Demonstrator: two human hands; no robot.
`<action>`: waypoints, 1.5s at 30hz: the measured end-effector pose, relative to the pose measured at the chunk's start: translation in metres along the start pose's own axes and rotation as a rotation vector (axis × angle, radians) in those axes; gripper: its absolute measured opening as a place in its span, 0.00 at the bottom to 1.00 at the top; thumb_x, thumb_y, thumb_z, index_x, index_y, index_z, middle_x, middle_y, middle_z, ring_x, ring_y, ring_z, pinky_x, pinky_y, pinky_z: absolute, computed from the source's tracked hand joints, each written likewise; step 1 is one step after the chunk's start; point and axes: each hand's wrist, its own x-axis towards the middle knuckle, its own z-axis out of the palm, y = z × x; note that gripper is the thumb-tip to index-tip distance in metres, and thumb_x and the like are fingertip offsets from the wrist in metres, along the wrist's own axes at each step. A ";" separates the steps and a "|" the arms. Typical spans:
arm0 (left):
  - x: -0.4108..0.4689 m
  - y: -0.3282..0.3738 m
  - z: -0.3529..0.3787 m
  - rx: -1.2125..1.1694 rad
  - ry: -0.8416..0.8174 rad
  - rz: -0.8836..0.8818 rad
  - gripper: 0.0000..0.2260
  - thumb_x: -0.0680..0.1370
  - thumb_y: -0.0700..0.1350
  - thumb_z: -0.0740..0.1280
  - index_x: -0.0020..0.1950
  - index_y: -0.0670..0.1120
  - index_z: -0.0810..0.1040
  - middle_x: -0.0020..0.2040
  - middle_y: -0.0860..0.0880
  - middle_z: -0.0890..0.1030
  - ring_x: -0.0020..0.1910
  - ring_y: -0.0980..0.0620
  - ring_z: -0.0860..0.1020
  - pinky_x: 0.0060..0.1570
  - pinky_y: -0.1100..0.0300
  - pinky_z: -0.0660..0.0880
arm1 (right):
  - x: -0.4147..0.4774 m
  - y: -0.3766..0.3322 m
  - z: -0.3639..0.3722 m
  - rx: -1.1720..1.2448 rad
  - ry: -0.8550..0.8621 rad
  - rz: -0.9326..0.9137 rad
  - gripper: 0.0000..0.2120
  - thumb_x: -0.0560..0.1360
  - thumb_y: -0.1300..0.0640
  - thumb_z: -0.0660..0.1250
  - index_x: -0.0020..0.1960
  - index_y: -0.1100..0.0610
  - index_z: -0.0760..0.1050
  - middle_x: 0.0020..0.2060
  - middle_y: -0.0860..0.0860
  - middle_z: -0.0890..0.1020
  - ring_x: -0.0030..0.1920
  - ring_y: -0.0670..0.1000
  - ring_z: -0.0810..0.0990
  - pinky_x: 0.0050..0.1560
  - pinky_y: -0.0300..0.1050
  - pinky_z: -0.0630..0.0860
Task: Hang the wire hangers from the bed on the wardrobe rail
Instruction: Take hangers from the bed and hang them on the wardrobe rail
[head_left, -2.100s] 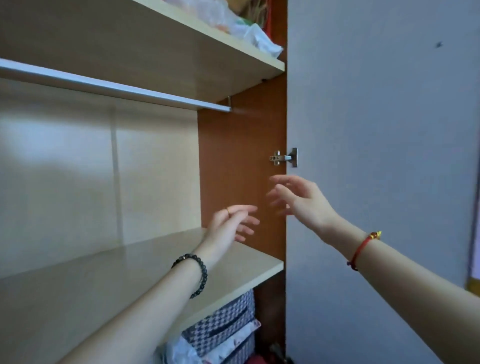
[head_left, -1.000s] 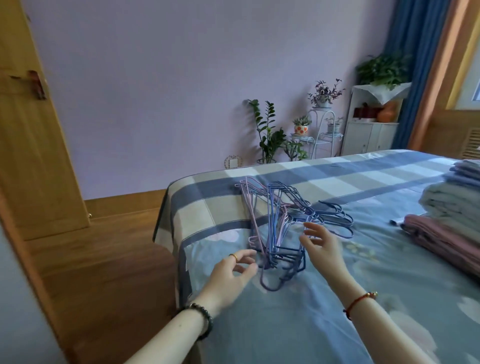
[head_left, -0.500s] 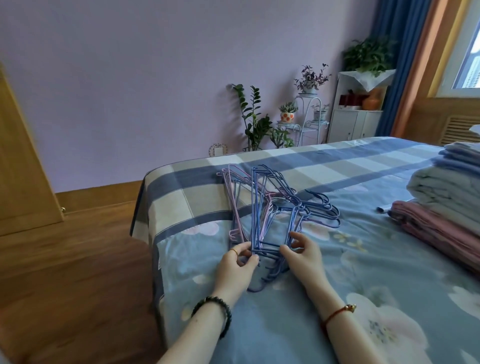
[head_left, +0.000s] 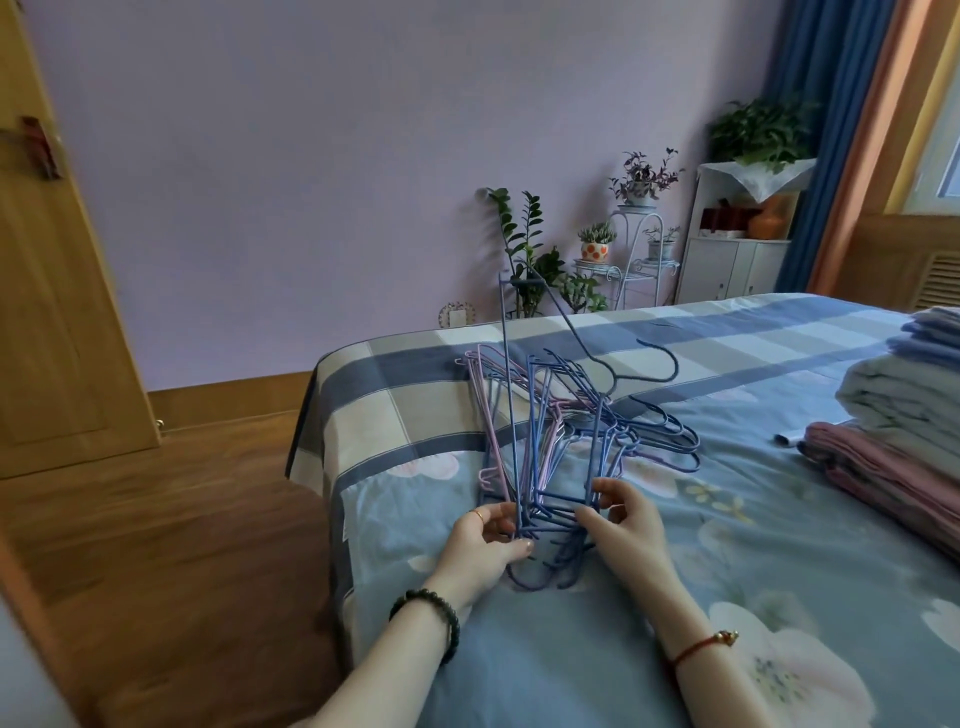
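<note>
1. Fingers (head_left: 491, 512) of the left hand (head_left: 480, 545), which has a dark bead bracelet at the wrist, curl round the near end of a dark blue wire hanger (head_left: 505, 395), with the thumb pinching from below. That hanger tilts up out of the pile. Its far corner is raised against the wall and its hook hangs over the others.
2. The right hand (head_left: 623, 535), with a red cord bracelet at the wrist, has bent fingers and thumb pinching several wires at the near end of the heap of blue and lilac wire hangers (head_left: 571, 441).
3. Apart from the raised one, the heap lies flat and tangled on the bed with the blue floral sheet (head_left: 545, 660). It sits close to the bed's foot corner, and most hooks fan out to the right.
4. A stack of folded pale and pink bedding (head_left: 909, 405) sits farther right on the same bed, well apart from the hangers. A wooden floor (head_left: 182, 545) and a wooden door (head_left: 52, 312) lie to the left.
5. The job looks barely begun.
   - **Done:** one hanger is half lifted, and the other hand is gathering or steadying the rest.
   - **Not shown:** neither the wardrobe nor its rail is in view, so nothing shows a hanger already hung.
   - **Left:** work the hangers free of the tangle, carry them across, and hook each one over the rail.
</note>
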 end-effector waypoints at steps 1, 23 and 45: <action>-0.001 0.002 -0.002 -0.012 -0.004 0.000 0.15 0.71 0.28 0.68 0.52 0.44 0.71 0.39 0.51 0.72 0.37 0.58 0.71 0.35 0.75 0.73 | -0.003 -0.006 -0.002 0.032 -0.009 -0.019 0.11 0.69 0.66 0.68 0.50 0.56 0.73 0.37 0.49 0.73 0.34 0.46 0.70 0.34 0.30 0.70; -0.159 0.215 -0.232 -0.071 0.341 0.535 0.10 0.77 0.37 0.63 0.50 0.51 0.77 0.38 0.53 0.79 0.33 0.58 0.79 0.34 0.62 0.78 | -0.109 -0.287 0.113 0.666 -0.614 -0.399 0.10 0.74 0.68 0.63 0.51 0.56 0.69 0.32 0.52 0.84 0.29 0.53 0.83 0.31 0.42 0.80; -0.536 0.286 -0.469 -0.182 1.339 0.716 0.09 0.79 0.38 0.61 0.58 0.45 0.75 0.43 0.52 0.77 0.39 0.54 0.76 0.28 0.66 0.78 | -0.423 -0.569 0.303 0.953 -1.393 -0.757 0.13 0.78 0.62 0.59 0.62 0.56 0.71 0.33 0.56 0.80 0.32 0.53 0.80 0.35 0.47 0.81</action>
